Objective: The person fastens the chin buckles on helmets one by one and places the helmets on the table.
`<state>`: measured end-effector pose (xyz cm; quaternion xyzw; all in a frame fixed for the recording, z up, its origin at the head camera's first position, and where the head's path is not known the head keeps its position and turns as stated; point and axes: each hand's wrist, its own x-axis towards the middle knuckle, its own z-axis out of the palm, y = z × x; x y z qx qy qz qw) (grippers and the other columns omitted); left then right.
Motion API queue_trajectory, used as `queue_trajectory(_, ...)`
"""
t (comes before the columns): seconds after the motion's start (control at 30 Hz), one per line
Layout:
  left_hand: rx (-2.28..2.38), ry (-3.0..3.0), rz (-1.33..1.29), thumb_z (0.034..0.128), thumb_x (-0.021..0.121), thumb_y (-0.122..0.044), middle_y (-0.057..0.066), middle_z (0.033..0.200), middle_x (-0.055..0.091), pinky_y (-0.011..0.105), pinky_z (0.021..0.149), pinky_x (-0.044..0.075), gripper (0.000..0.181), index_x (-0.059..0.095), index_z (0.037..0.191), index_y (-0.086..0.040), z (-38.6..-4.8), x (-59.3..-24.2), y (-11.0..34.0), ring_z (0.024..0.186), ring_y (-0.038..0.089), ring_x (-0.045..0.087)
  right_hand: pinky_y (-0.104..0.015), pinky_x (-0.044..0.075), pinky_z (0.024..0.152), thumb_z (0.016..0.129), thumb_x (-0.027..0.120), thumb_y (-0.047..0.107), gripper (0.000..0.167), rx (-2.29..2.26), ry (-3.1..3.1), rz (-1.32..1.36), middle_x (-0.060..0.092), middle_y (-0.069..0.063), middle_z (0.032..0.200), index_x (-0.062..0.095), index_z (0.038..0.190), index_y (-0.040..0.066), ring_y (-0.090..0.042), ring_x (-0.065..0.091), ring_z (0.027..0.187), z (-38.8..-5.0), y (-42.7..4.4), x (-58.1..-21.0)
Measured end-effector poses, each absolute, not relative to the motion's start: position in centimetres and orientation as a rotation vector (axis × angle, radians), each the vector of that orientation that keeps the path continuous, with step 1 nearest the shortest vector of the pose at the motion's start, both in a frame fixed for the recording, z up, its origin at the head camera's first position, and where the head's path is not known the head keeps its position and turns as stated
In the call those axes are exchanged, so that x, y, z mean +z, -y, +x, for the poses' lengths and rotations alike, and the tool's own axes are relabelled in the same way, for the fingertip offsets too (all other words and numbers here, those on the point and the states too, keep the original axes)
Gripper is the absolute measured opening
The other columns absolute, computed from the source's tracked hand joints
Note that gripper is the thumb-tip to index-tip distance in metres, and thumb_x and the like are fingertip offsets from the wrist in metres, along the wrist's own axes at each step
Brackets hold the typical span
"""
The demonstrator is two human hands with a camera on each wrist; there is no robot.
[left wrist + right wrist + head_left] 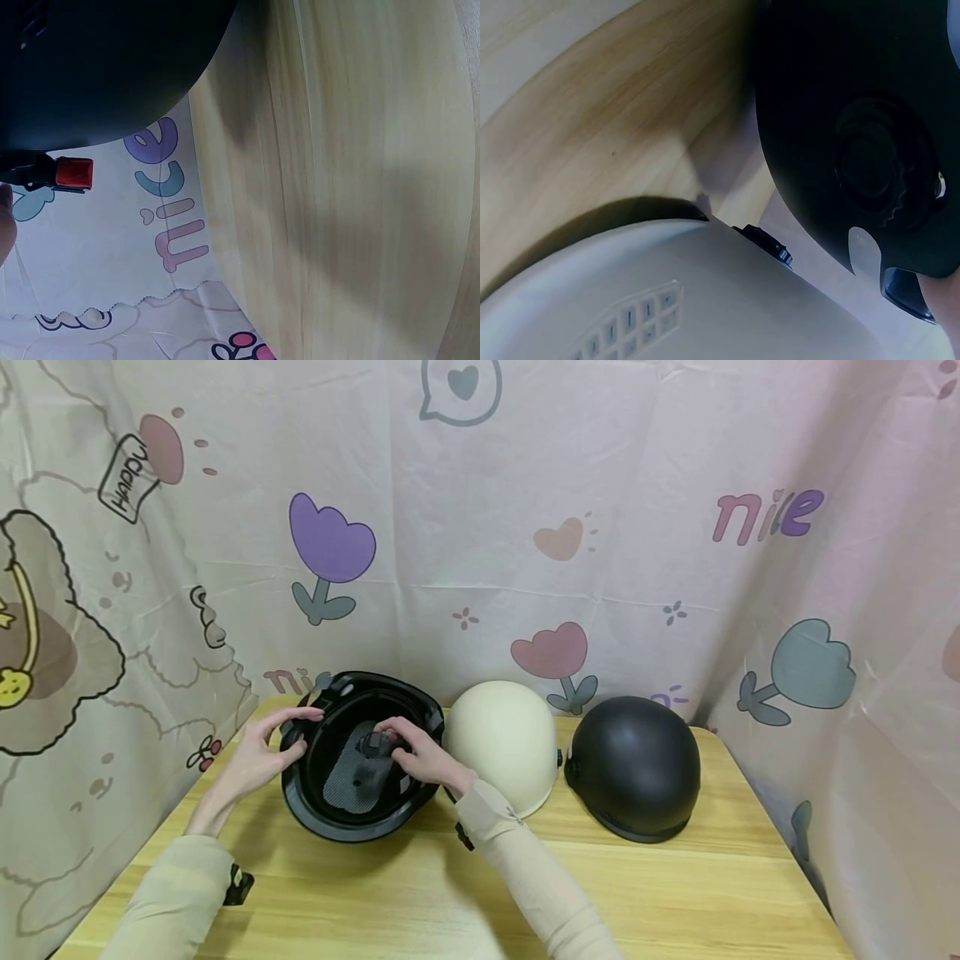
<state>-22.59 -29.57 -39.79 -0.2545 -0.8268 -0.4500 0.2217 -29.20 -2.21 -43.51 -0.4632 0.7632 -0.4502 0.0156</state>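
A black helmet (358, 831) lies upturned at the left of the table, its hollow facing up and a meshed pad (352, 781) showing inside. My left hand (258, 758) holds its left rim, with thumb and fingers curved about the edge. Over the hollow, my right hand (431, 756) pinches a small black buckle-like piece (375, 744). In the left wrist view, a black clip with a red tab (73, 172) shows below the helmet's shell, near a fingertip (6, 225). A round ridged knob (874, 161) sits on the black shell in the right wrist view.
A cream helmet (501, 735) stands dome up right beside the black one, close to my right forearm. Farther right is another black helmet (637, 768), also dome up. The wooden table (675, 893) meets a printed curtain (465, 527) behind and at both sides.
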Motion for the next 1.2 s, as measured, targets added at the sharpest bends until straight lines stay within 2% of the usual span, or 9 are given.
queue_trajectory(0.23, -1.253, 2.296, -0.712, 0.0815, 0.062, 0.021, -0.016, 0.120, 0.066, 0.004, 0.104, 0.029, 0.045, 0.066, 0.122, 0.002, -22.68, -39.95, 29.73, 0.120, -0.012, 0.051, -0.019, 0.042, 0.088, 0.096, 0.040, -0.007, 0.037, -1.501, -2.339, -1.350, 0.058, -0.018, 0.130, 0.057, 0.128, 0.001, -0.022, 0.054, 0.103, -29.20, 2.21, -43.49)
queue_trajectory(0.43, -1.270, 2.299, -0.702, 0.0820, 0.061, 0.021, -0.020, 0.121, 0.064, 0.004, 0.104, 0.028, 0.046, 0.066, 0.123, 0.000, -22.74, -39.95, 29.76, 0.122, -0.012, 0.050, -0.018, 0.039, 0.085, 0.095, 0.039, -0.010, 0.038, -1.596, -2.259, -1.364, 0.059, -0.019, 0.129, 0.057, 0.127, 0.001, -0.014, 0.048, 0.095, -29.37, 2.27, -43.60)
queue_trajectory(0.53, -1.273, 2.301, -0.684, 0.0836, 0.063, 0.019, -0.021, 0.119, 0.065, 0.004, 0.104, 0.028, 0.043, 0.067, 0.123, 0.001, -22.71, -39.89, 29.72, 0.122, -0.013, 0.049, -0.016, 0.042, 0.076, 0.095, 0.040, -0.008, 0.039, -1.592, -2.280, -1.343, 0.061, -0.018, 0.122, 0.065, 0.123, 0.001, -0.009, 0.049, 0.080, -29.33, 2.25, -43.59)
queue_trajectory(0.63, -1.282, 2.307, -0.659, 0.0900, 0.062, 0.013, -0.023, 0.118, 0.064, 0.003, 0.102, 0.030, 0.034, 0.066, 0.122, 0.003, -22.68, -39.81, 29.69, 0.121, -0.014, 0.049, -0.015, 0.044, 0.065, 0.098, 0.041, -0.006, 0.036, -1.625, -2.270, -1.295, 0.063, -0.017, 0.115, 0.071, 0.116, -0.001, -0.008, 0.048, 0.067, -29.26, 2.19, -43.53)
queue_trajectory(0.67, -1.291, 2.305, -0.647, 0.0929, 0.061, 0.010, -0.024, 0.117, 0.065, 0.003, 0.101, 0.032, 0.030, 0.066, 0.122, 0.004, -22.67, -39.77, 29.68, 0.120, -0.014, 0.050, -0.016, 0.044, 0.062, 0.099, 0.043, -0.004, 0.033, -1.648, -2.257, -1.278, 0.063, -0.017, 0.113, 0.072, 0.114, -0.002, -0.008, 0.048, 0.064, -29.23, 2.17, -43.50)
queue_trajectory(0.77, -1.348, 2.290, -0.606, 0.1000, 0.056, 0.002, -0.025, 0.115, 0.066, 0.004, 0.097, 0.037, 0.025, 0.064, 0.123, 0.007, -22.67, -39.64, 29.67, 0.117, -0.013, 0.053, -0.016, 0.047, 0.065, 0.101, 0.053, 0.003, 0.023, -1.695, -2.227, -1.257, 0.067, -0.018, 0.109, 0.074, 0.108, -0.003, -0.005, 0.053, 0.070, -29.14, 2.17, -43.41)
queue_trajectory(0.9, -1.409, 2.265, -0.568, 0.1024, 0.053, -0.001, -0.024, 0.114, 0.067, 0.004, 0.092, 0.043, 0.026, 0.062, 0.124, 0.009, -22.68, -39.57, 29.82, 0.111, -0.010, 0.058, -0.016, 0.046, 0.065, 0.093, 0.072, 0.012, 0.009, -1.710, -2.245, -1.212, 0.071, -0.013, 0.094, 0.073, 0.095, 0.003, -0.002, 0.054, 0.070, -28.93, 2.27, -43.34)
queue_trajectory(1.07, -1.377, 2.271, -0.553, 0.1011, 0.052, 0.003, -0.017, 0.109, 0.068, 0.007, 0.080, 0.047, 0.027, 0.063, 0.126, 0.007, -22.57, -39.51, 30.06, 0.097, -0.003, 0.062, -0.018, 0.040, 0.056, 0.085, 0.081, 0.010, 0.017, -1.761, -2.245, -1.158, 0.064, -0.005, 0.074, 0.066, 0.078, 0.005, -0.004, 0.047, 0.059, -28.85, 2.39, -43.41)
queue_trajectory(1.2, -1.327, 2.292, -0.526, 0.0997, 0.050, 0.007, -0.012, 0.110, 0.065, 0.006, 0.078, 0.044, 0.031, 0.064, 0.127, 0.004, -22.50, -39.56, 30.19, 0.097, -0.002, 0.059, -0.017, 0.040, 0.056, 0.086, 0.079, 0.006, 0.020, -1.777, -2.231, -1.208, 0.059, -0.003, 0.070, 0.060, 0.077, 0.004, -0.002, 0.047, 0.059, -28.98, 2.51, -43.50)
